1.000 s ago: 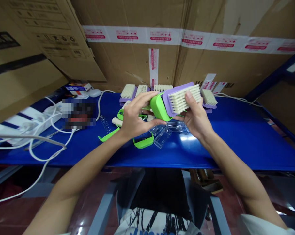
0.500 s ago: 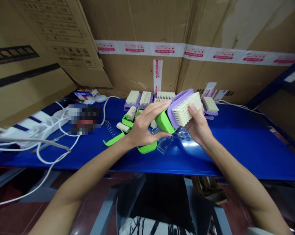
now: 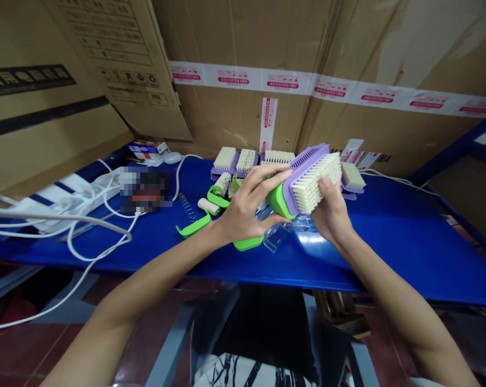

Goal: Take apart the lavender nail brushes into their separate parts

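Note:
Between my hands, above the blue table, is a scrub brush (image 3: 316,183) with pale bristles, a purple base and a green end piece. My left hand (image 3: 247,209) grips the green end, fingers over the top and thumb underneath. On the other side my right hand (image 3: 332,209) holds the brush, its thumb pressed against the bristles and its other fingers hidden behind. Below my left hand lie a green plastic part (image 3: 249,243) and clear plastic pieces (image 3: 276,236). A green curved handle (image 3: 194,224), a white roller (image 3: 208,206) and a coiled spring (image 3: 187,207) lie to its left.
Several purple brush heads (image 3: 225,158) stand along the back of the blue table (image 3: 404,242), with another brush head (image 3: 352,176) farther right. White cables (image 3: 93,258) and a power strip (image 3: 77,199) occupy the left side. Cardboard (image 3: 235,118) walls the back.
The whole view has shifted a little, so the table things sit slightly farther right. Both hands keep their hold on the scrub brush, which has hardly turned.

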Demonstrator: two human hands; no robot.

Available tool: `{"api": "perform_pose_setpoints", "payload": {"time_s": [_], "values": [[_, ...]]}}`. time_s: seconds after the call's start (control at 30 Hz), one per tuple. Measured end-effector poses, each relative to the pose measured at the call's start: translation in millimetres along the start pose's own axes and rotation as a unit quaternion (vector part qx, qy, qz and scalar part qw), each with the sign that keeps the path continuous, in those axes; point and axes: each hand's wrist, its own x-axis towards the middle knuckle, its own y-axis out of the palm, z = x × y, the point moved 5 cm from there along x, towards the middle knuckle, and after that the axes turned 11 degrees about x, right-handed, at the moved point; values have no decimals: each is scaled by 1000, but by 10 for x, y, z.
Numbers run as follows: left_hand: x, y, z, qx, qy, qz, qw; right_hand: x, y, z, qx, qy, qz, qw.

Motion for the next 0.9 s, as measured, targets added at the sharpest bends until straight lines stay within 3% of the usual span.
{"api": "perform_pose_setpoints", "payload": {"time_s": [0.1, 0.27, 0.33, 0.43, 0.53, 0.6, 0.77, 0.9], "values": [[-48, 66, 58, -13, -43, 32, 998, 7, -6, -11, -44, 22, 34, 998], [-193, 257, 119, -133, -89, 183, 970, 2, -34, -20, -107, 51, 78, 990], [-227, 281, 132, -165, -107, 213, 957, 14, -53, -7, -99, 52, 80, 990], [-218, 250, 172, -184, -139, 194, 953, 28, -29, 56, -108, 31, 128, 985], [-193, 210, 216, -190, -156, 154, 957, -5, 59, 141, -168, -11, 218, 961], [-194, 200, 238, -190, -156, 132, 960, -38, 102, 185, -205, -43, 245, 947], [-271, 208, 284, -220, -169, 85, 957, -89, 120, 204, -195, -93, 234, 948], [-296, 218, 339, -234, -180, 85, 952, -79, 67, 183, -209, -95, 206, 951]]}}
